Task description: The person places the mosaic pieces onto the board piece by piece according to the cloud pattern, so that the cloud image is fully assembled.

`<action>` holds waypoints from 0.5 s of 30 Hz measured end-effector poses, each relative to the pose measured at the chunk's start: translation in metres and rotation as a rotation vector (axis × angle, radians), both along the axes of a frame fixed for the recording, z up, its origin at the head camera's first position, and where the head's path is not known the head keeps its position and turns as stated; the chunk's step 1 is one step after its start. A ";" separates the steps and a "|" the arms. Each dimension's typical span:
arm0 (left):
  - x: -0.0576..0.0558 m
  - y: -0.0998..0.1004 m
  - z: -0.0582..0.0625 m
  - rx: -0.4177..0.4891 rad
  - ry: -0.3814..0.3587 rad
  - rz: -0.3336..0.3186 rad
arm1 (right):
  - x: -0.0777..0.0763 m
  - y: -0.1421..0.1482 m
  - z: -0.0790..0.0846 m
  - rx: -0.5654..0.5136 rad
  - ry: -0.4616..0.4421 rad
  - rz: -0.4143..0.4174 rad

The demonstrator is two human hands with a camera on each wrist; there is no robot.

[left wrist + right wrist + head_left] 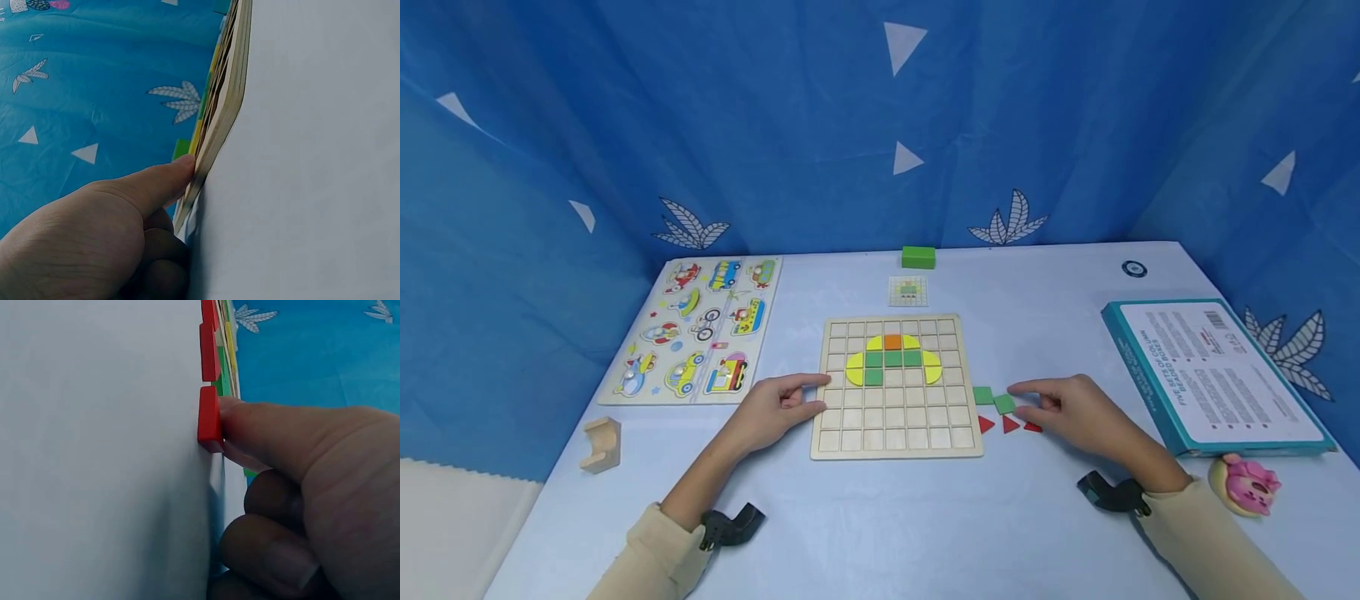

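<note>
A wooden grid board (895,444) lies on the table and bears one orange square (892,342), several green squares and yellow rounded pieces. At its left edge my left hand (772,411) rests thumb and index finger, spread apart; the left wrist view shows the thumb on the rim. My right hand (1072,411) reaches beside a turned green square (1004,404), thumb and index finger parted at its right side. Another green square (982,396) lies by the board. Of three red triangles (1011,424), the nearest (210,419) stands against my thumb in the right wrist view.
A patterned card (908,292) and a green block (918,257) sit behind the board. A vehicle puzzle (700,333) and a wooden arch (601,444) are at left. The teal-edged box (1217,375) and pink figure (1249,485) are at right.
</note>
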State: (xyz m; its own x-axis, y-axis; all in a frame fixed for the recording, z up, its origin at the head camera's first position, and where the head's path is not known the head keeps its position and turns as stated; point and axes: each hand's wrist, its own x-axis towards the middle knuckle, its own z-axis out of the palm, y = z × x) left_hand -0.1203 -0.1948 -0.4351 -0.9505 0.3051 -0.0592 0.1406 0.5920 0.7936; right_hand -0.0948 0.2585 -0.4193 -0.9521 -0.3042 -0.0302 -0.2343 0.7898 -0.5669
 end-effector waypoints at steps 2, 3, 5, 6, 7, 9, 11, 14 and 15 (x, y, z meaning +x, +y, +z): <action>0.000 0.000 0.001 0.000 -0.002 0.004 | 0.000 -0.001 0.000 0.006 0.006 -0.002; 0.000 0.000 0.001 0.001 -0.002 0.004 | 0.001 -0.001 0.000 0.008 0.010 -0.002; 0.000 0.001 0.002 0.003 -0.003 0.003 | 0.001 -0.001 0.000 0.011 0.012 -0.004; 0.000 0.001 0.002 0.002 -0.001 0.001 | 0.002 -0.001 0.000 0.013 0.014 -0.004; 0.000 0.001 0.001 0.001 0.000 0.001 | 0.002 -0.001 0.000 0.015 0.014 -0.002; 0.000 0.000 0.001 0.000 0.004 0.000 | 0.002 -0.001 0.000 0.017 0.019 0.000; 0.000 0.000 0.000 -0.001 0.007 0.000 | 0.002 -0.001 0.000 0.017 0.026 0.003; 0.000 0.000 0.000 -0.001 0.007 0.002 | 0.002 -0.002 0.000 0.022 0.039 0.014; 0.001 0.000 0.000 0.000 0.007 0.003 | 0.002 -0.001 0.000 0.025 0.043 0.018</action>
State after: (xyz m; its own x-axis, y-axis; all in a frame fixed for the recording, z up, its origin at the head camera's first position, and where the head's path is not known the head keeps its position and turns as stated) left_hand -0.1197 -0.1949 -0.4355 -0.9516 0.3027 -0.0525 0.1448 0.5926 0.7924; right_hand -0.0929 0.2571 -0.4195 -0.9472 -0.3207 0.0030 -0.2723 0.7993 -0.5357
